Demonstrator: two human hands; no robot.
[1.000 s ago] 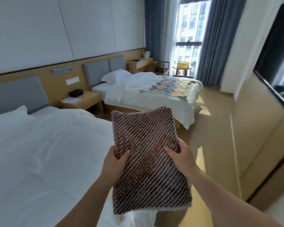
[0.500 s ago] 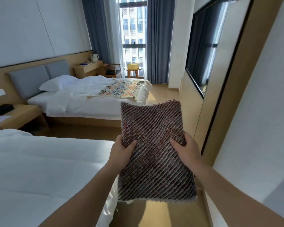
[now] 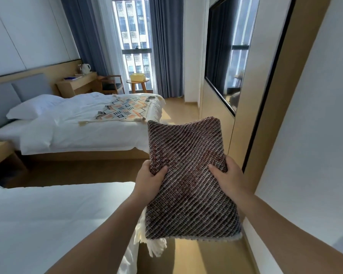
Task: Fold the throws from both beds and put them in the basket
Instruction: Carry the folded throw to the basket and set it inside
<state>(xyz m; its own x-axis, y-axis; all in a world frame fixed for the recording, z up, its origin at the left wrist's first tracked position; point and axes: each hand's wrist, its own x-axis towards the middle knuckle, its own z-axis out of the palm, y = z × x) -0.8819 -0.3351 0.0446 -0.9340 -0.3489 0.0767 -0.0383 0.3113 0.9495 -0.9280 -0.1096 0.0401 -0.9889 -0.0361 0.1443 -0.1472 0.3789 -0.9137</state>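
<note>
A folded dark woven throw (image 3: 188,175) with white fringe is held flat in front of me above the floor. My left hand (image 3: 150,179) grips its left edge, thumb on top. My right hand (image 3: 227,176) grips its right edge the same way. A second throw (image 3: 125,110), cream with an orange and black pattern, lies spread on the foot of the far bed (image 3: 83,133). A yellow basket (image 3: 137,77) stands on a small round table (image 3: 138,83) by the window.
The near bed (image 3: 53,218) with white bedding fills the lower left. A wooden floor aisle (image 3: 178,113) runs between the beds' feet and the right wall with a television (image 3: 226,56). A desk (image 3: 75,84), kettle (image 3: 86,67) and chair (image 3: 112,85) stand at the back.
The view has swung right and moved forward along the aisle. The folded throw stays gripped in both hands, carried toward the far bed and window.
</note>
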